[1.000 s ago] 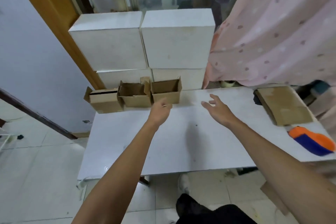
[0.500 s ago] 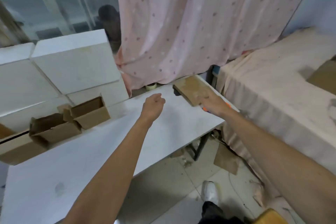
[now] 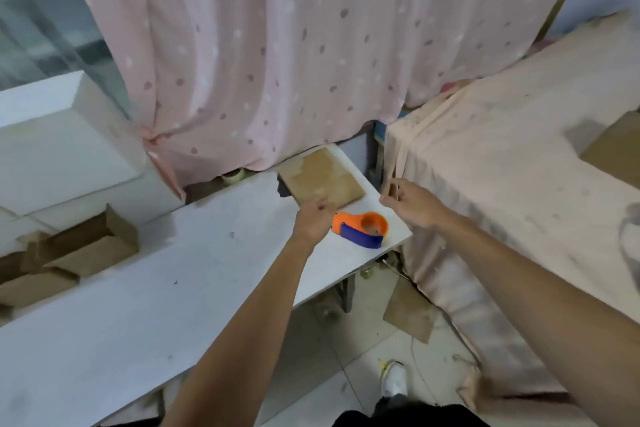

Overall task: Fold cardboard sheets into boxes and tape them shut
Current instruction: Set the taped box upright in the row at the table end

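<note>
— At the bench's (image 3: 207, 288) far corner, which step is this?

— Fetching a sheet. Flat cardboard sheets (image 3: 325, 180) lie stacked beside the tape dispenser (image 3: 360, 229). The right hand (image 3: 415, 208) pinches a thin cardboard piece (image 3: 393, 189), probably one sheet seen edge-on. The left hand (image 3: 313, 218) curls at the stack's edge; I cannot tell whether it grips anything. Next, both hands must open the sheet.

White table (image 3: 173, 288), viewed from above. Far right corner: stack of flat cardboard sheets (image 3: 322, 178); just nearer, at the right edge, an orange-and-blue tape dispenser (image 3: 362, 230). Left: open cardboard boxes (image 3: 86, 246) in front of stacked white boxes (image 3: 52, 149). Far edge: roll of tape (image 3: 231, 177). Floor (image 3: 311, 340) below the right end: cardboard scrap (image 3: 410, 314).
</note>
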